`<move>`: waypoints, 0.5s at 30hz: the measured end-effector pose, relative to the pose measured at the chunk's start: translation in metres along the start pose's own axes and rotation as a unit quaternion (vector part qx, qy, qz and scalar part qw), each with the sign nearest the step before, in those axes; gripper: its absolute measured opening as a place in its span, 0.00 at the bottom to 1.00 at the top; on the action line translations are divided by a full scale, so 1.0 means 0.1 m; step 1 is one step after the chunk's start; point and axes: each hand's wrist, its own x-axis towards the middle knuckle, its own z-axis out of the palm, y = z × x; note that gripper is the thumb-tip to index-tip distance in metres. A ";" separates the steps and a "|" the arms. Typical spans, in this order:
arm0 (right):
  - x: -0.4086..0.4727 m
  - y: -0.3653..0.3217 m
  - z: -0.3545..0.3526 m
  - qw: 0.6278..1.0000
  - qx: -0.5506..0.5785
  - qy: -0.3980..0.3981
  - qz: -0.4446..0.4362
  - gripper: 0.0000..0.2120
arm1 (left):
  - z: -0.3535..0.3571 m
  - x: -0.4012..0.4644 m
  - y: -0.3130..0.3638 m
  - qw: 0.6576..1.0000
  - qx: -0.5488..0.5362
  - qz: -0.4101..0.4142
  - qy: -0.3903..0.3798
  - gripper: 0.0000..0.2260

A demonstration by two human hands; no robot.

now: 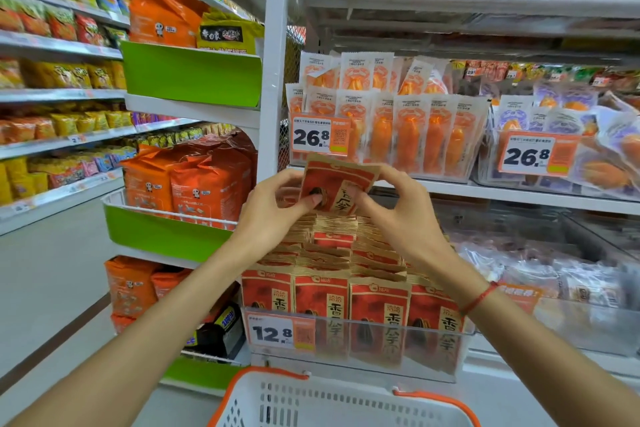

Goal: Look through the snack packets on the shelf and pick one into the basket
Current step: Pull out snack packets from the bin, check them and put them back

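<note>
basket: white plastic basket [346,406] with orange handles, at 6 o'clock below the shelf.
packet: red-and-tan sunflower seed packet [341,185] held tilted above the stocked rows, clear of them.
left hand: left hand [273,206] pinches the packet's lower left, thumb on its front.
right hand: right hand [398,210] pinches the packet's right edge; red string bracelet [479,298] on the wrist.
rows: matching seed packets [349,295] stand in a clear bin [446,354], price tag [280,333] reading 12.8 at 7 o'clock.
upper shelf: orange snack packs [412,128] at 12 o'clock.
</note>
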 end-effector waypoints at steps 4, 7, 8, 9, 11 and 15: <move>-0.27 -0.13 0.03 0.995 0.096 -0.018 0.026 0.20 | -0.04 -0.38 0.19 0.999 -0.043 0.008 -0.027 0.11; -0.52 -0.17 0.10 0.986 0.146 -0.027 0.078 0.20 | -0.03 -0.66 0.19 0.995 -0.072 -0.033 -0.055 0.11; -0.59 -0.18 0.12 0.981 0.164 -0.030 0.099 0.19 | -0.03 -0.73 0.16 0.993 -0.082 -0.055 -0.068 0.10; -0.68 -0.18 0.15 0.975 0.181 -0.031 0.122 0.18 | -0.02 -0.82 0.12 0.989 -0.095 -0.078 -0.083 0.09; -0.86 -0.15 0.23 0.965 0.200 -0.027 0.169 0.17 | 0.01 -0.97 0.04 0.981 -0.115 -0.116 -0.106 0.08; -1.17 -0.07 0.34 0.945 0.194 -0.043 0.261 0.17 | 0.07 -1.22 -0.14 0.968 -0.110 -0.186 -0.131 0.09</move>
